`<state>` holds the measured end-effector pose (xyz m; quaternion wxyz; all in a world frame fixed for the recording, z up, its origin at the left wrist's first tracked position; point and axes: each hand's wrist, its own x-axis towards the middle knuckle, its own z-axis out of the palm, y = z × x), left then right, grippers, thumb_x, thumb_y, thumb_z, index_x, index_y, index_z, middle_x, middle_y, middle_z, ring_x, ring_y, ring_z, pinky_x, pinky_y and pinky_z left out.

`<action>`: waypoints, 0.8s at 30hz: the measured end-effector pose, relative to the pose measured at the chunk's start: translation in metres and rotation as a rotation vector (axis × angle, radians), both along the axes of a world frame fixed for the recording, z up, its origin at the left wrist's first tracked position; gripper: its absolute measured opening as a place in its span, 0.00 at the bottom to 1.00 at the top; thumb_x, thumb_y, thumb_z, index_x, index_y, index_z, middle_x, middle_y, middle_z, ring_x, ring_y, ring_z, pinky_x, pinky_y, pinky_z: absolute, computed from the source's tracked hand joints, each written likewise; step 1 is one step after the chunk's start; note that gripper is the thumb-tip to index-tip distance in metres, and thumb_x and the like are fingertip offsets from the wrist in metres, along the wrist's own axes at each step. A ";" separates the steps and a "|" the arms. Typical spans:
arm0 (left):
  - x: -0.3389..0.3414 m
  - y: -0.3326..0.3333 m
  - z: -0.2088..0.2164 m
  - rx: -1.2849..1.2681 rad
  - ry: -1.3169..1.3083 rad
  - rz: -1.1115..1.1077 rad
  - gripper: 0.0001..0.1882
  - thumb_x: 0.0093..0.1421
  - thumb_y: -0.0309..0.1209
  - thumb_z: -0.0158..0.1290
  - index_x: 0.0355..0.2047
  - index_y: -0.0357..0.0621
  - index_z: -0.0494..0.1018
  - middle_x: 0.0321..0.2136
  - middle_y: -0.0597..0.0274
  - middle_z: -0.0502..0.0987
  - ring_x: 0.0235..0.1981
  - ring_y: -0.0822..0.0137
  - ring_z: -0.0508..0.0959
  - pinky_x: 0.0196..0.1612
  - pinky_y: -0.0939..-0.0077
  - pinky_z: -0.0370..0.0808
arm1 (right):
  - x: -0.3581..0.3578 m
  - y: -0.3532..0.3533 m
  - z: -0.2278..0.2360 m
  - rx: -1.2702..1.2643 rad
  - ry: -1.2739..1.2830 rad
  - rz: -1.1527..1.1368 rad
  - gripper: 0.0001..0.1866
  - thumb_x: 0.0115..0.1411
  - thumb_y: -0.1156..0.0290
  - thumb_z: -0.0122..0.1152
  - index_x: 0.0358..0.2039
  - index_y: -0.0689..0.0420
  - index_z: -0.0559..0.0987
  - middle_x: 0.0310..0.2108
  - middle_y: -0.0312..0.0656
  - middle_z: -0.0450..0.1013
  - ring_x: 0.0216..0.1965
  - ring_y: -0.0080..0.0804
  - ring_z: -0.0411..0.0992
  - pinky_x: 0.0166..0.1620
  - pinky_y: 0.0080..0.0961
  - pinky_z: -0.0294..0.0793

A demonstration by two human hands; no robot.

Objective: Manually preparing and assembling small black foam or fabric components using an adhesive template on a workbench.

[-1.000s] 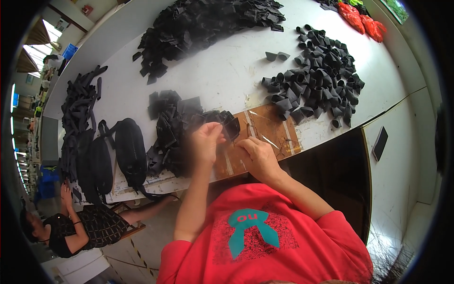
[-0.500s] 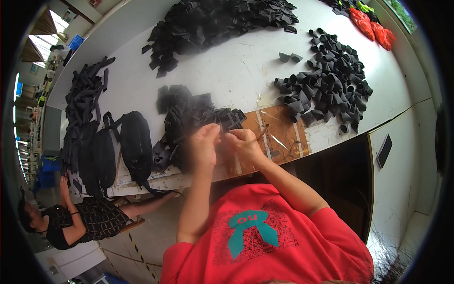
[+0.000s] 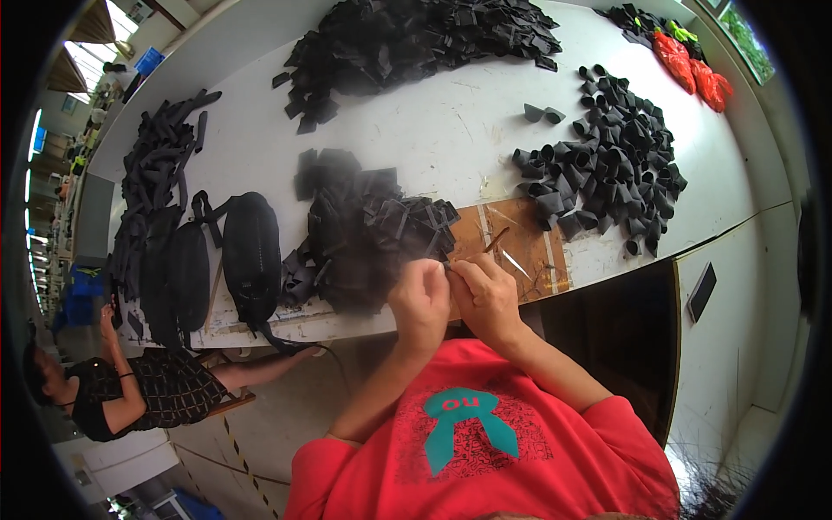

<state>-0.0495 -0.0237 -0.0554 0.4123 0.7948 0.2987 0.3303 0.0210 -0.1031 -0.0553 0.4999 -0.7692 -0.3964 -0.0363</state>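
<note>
My left hand (image 3: 420, 299) and my right hand (image 3: 487, 295) meet at the fingertips above the table's near edge, both closed in a pinch. Between them shows a bit of a small black fabric piece (image 3: 446, 267); most of it is hidden by the fingers. Just beyond and left of my hands lies a loose heap of flat black fabric pieces (image 3: 355, 230). Under and past my right hand is a brown board (image 3: 529, 230) taped to the table, with a thin dark tool (image 3: 497, 240) on it.
Many black pieces bent into loops (image 3: 607, 160) lie to the right. A larger black heap (image 3: 416, 48) covers the far side. Black bags (image 3: 251, 251) and rolled strips (image 3: 156, 165) are at left, where another person (image 3: 113, 381) sits. Red plastic bags (image 3: 689, 69) stand far right.
Both hands have come closer to my body and slightly right, away from the middle heap. Their fingertips are now drawn together. The other person's arm has shifted a little.
</note>
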 end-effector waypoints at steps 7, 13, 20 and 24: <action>-0.005 0.015 0.052 -1.319 -0.606 -0.436 0.06 0.56 0.21 0.45 0.35 0.39 0.67 0.20 0.62 0.69 0.11 0.82 0.58 0.12 0.91 0.54 | 0.014 -0.041 -0.040 -0.110 0.514 -0.199 0.04 0.47 0.78 0.56 0.26 0.62 0.74 0.21 0.41 0.67 0.20 0.29 0.67 0.24 0.25 0.66; -0.002 -0.009 0.023 -0.568 -0.173 -0.393 0.07 0.54 0.24 0.53 0.32 0.37 0.68 0.24 0.69 0.70 0.23 0.83 0.68 0.25 0.91 0.66 | 0.002 -0.033 0.015 0.057 0.317 -0.037 0.05 0.47 0.80 0.58 0.27 0.62 0.75 0.21 0.41 0.69 0.21 0.30 0.69 0.25 0.23 0.68; 0.007 -0.025 0.000 -0.303 -0.129 -0.149 0.04 0.53 0.20 0.53 0.29 0.35 0.69 0.22 0.69 0.72 0.22 0.84 0.69 0.25 0.92 0.66 | 0.003 -0.029 0.012 0.036 0.107 -0.078 0.03 0.47 0.80 0.58 0.25 0.62 0.75 0.22 0.42 0.70 0.21 0.29 0.70 0.25 0.22 0.68; 0.011 -0.024 0.017 -0.639 -0.193 -0.080 0.05 0.53 0.19 0.51 0.31 0.35 0.68 0.22 0.65 0.72 0.16 0.84 0.67 0.19 0.92 0.63 | 0.008 -0.025 -0.001 -0.129 -0.171 -0.158 0.03 0.47 0.77 0.57 0.25 0.61 0.74 0.21 0.42 0.69 0.19 0.32 0.68 0.23 0.24 0.68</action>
